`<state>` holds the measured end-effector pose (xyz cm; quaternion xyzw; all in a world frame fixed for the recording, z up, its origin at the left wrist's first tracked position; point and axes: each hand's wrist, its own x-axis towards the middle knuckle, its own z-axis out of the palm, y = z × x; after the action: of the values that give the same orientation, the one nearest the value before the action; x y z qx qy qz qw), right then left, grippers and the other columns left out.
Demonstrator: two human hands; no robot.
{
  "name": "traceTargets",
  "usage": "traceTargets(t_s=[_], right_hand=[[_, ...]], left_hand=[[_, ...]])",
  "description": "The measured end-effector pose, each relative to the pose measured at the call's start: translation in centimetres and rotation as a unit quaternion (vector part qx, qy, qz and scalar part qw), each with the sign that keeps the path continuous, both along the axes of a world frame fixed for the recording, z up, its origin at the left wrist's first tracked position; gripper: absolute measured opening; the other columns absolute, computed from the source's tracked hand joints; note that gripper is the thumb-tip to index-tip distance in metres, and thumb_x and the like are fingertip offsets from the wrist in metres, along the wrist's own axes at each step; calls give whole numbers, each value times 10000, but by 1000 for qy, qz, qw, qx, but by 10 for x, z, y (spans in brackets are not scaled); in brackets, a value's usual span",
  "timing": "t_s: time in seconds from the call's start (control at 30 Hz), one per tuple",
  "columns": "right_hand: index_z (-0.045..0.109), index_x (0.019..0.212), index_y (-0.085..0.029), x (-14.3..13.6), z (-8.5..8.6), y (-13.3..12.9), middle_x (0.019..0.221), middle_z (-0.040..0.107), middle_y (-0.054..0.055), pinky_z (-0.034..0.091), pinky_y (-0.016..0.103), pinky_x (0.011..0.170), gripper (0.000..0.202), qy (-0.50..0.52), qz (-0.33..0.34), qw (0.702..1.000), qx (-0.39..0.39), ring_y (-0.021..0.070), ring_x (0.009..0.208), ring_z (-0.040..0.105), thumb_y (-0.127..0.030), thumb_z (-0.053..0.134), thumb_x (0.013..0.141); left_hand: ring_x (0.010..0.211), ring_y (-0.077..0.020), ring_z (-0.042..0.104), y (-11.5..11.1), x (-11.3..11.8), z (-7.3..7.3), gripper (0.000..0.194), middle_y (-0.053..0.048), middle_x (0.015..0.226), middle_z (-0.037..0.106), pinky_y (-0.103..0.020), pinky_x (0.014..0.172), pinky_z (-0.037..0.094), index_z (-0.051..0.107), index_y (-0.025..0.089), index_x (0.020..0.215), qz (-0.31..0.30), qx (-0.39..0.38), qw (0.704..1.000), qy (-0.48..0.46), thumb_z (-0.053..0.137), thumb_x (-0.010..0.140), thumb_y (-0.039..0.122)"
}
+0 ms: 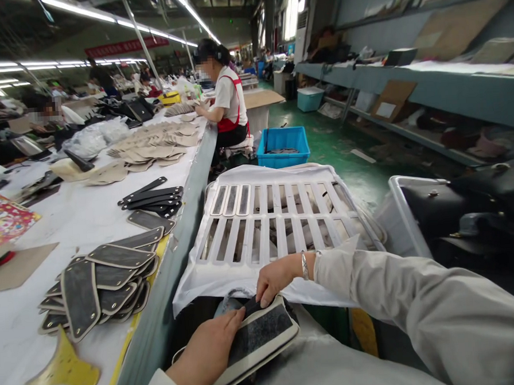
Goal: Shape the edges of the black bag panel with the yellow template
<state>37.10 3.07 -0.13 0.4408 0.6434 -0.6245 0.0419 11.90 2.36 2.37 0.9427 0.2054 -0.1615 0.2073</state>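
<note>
A black panel with a cream edge (268, 332) lies tilted across my lap. My left hand (213, 347) rests over its near left part, fingers together and fingertips at a narrow black strip (252, 309). The thumb side of that hand is partly hidden. My right hand (276, 279) pinches the far end of the strip between thumb and bent fingers, just above the panel's upper edge. Beyond my hands stands a white slotted crate (267, 218) partly wrapped in white cloth. Three dark pieces with pale borders (230, 200) lie side by side on its far left corner.
At left, a long table (43, 307) holds piled black pieces with cream edges (110, 275), black straps (154, 198), beige pieces (151, 143) and a yellow piece (63, 369). A co-worker (230, 96) sits ahead near a blue bin (283, 147). A grey bin (413, 219) stands right.
</note>
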Motion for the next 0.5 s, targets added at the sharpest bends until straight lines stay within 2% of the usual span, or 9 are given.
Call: traceTargets(t_s=[0.07, 0.17, 0.3, 0.4, 0.5], right_hand=[[710, 1029, -178, -7, 0, -1, 941, 707, -11, 414, 197, 812, 330, 2, 23, 999, 35, 157, 941, 595, -346, 681, 746], [664, 1139, -196, -16, -1, -3, 1053, 692, 8, 408, 217, 847, 392, -5, 45, 997, 57, 175, 991, 593, -405, 613, 811], [666, 1131, -187, -27, 0, -3, 1006, 700, 6, 430, 224, 805, 368, 1, 59, 996, 73, 175, 948, 599, -404, 562, 852], [670, 1114, -177, -37, 1, -2, 994, 700, -7, 434, 217, 809, 351, 9, 78, 993, 84, 169, 936, 601, -396, 530, 878], [612, 1204, -173, -48, 3, -1, 1168, 643, 9, 403, 213, 903, 388, 17, 90, 992, 86, 174, 1045, 573, -390, 492, 906]], left_hand=[[1183, -217, 529, -1, -3, -2, 579, -142, 1341, 516, -352, 1021, 415, 402, 85, 1364, 1, 6, 1000, -8, 339, 792, 22], [1150, -225, 553, -3, -2, -6, 582, -140, 1315, 540, -368, 997, 437, 407, 103, 1362, 7, 16, 1000, -24, 340, 790, 18], [1112, -238, 578, 1, -4, -8, 596, -141, 1293, 558, -383, 966, 461, 405, 124, 1363, 1, 11, 999, -43, 373, 775, 34], [1092, -227, 590, 7, -17, -7, 589, -121, 1276, 574, -361, 960, 461, 401, 161, 1364, 0, -2, 999, -51, 405, 782, 70], [1081, -213, 596, 12, -38, -6, 569, -92, 1270, 583, -335, 953, 459, 411, 200, 1357, 17, 3, 999, -40, 403, 800, 85]])
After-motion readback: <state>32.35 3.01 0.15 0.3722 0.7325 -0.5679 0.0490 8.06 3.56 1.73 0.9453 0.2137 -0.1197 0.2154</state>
